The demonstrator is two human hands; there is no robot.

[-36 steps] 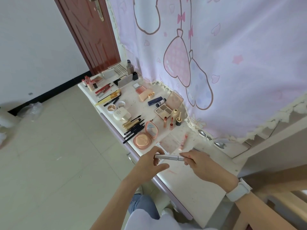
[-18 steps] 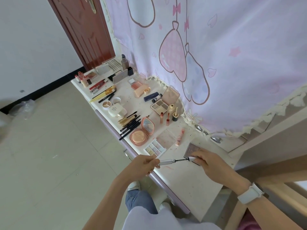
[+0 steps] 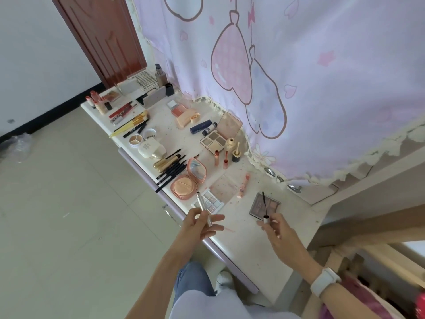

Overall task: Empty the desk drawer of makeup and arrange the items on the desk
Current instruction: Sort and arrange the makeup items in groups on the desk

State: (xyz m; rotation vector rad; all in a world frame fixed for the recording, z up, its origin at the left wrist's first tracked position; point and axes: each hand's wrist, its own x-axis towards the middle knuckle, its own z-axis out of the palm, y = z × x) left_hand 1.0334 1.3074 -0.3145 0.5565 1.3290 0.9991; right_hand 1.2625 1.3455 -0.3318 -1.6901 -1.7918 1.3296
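My left hand [image 3: 202, 223] holds a silver mascara tube [image 3: 203, 207] upright over the desk's front edge. My right hand [image 3: 274, 231] pinches the mascara's white cap, and its black wand [image 3: 264, 203] points up, fully out of the tube. The white desk [image 3: 243, 240] carries many makeup items: a pale eyeshadow palette [image 3: 211, 202] just behind the tube, a dark palette [image 3: 264, 207] behind the wand, and a round peach powder compact [image 3: 187, 184] with its lid open. The drawer is not plainly visible.
Black pencils and gold tubes [image 3: 171, 168] lie left of the compact. Further back are an open beige palette [image 3: 217, 139], lip glosses [image 3: 226, 160], a white jar [image 3: 151, 147] and brushes [image 3: 131, 124]. A pink curtain [image 3: 299, 88] hangs behind the desk, a brown door [image 3: 101, 38] at far left.
The closed mascara was pulled apart. My left hand swung the tube upright, and my right hand drew the wand out to the right and raised it.
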